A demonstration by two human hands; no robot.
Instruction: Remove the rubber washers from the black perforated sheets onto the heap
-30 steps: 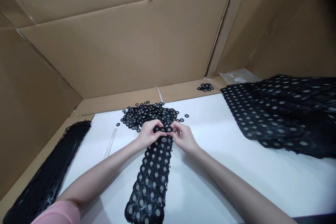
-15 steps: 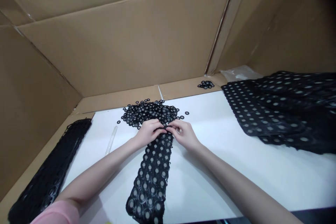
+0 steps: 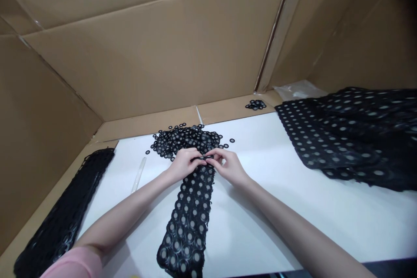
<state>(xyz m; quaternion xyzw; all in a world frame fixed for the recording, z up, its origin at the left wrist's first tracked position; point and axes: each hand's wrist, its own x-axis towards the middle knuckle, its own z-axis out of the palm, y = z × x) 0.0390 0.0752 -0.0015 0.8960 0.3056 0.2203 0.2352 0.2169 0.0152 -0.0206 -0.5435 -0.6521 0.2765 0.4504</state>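
A black rubber strip [image 3: 189, 226] dotted with rows of pale round spots lies lengthwise on the white table, pointing away from me. At its far end my left hand [image 3: 186, 161] pinches the edge between thumb and fingers. Close beside it, my right hand [image 3: 226, 164] pinches the same end, the fingertips of both hands almost meeting. A small dark piece of that edge shows between them; its detail is too small to make out. Right behind my hands is a pile of small black rings [image 3: 185, 139], a few lying loose around it.
At the left lies a stack of black strips [image 3: 65, 208]. A thin clear strip [image 3: 139, 174] rests beside my left forearm. Large spotted black sheets [image 3: 352, 134] are heaped at the right, near a clear plastic bag [image 3: 298, 90] and a small ring cluster [image 3: 256, 104]. Cardboard walls [image 3: 156, 56] enclose the table [image 3: 260, 221].
Both hands stay at the strip's far end. The fingertips have shifted slightly, and more of the dark edge shows between them. The rest looks the same.
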